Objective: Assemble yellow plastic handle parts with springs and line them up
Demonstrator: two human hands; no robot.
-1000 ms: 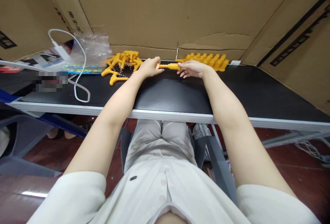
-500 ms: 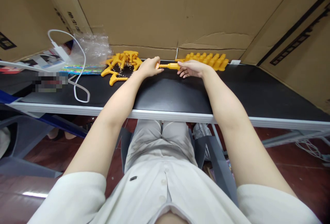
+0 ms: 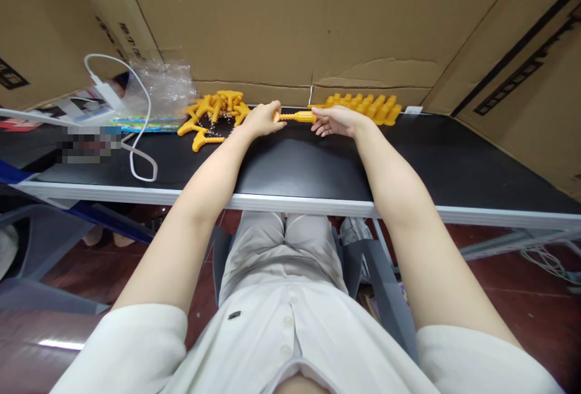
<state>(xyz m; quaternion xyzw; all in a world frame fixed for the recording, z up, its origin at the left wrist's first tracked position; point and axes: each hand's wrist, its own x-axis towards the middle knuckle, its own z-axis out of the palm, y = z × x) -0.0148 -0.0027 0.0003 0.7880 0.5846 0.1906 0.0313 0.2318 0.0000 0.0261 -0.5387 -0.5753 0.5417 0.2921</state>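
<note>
My left hand (image 3: 265, 120) is closed around one end of a yellow T-handled tool with a ribbed, screw-like shaft (image 3: 287, 117). On the other end of that shaft is a smooth yellow sleeve (image 3: 305, 117), pinched between the thumb and fingers of my right hand (image 3: 333, 120). The tool lies level between both hands, just above the black table. Left of my left hand is a pile of similar yellow T-handled tools (image 3: 232, 98), with thin silvery coiled metal showing among them. Behind my right hand stand rows of yellow sleeves (image 3: 370, 106), partly hidden by the hand.
A black tabletop (image 3: 304, 170) with a pale metal front edge lies before me. Cardboard walls (image 3: 254, 25) enclose the back and sides. To the left are a clear plastic bag (image 3: 161, 85), a white cable (image 3: 147, 103) and colourful flat packs (image 3: 149, 124).
Both hands keep their hold on the yellow tool and its sleeve. Beyond a very slight shift of the view, nothing visibly moves.
</note>
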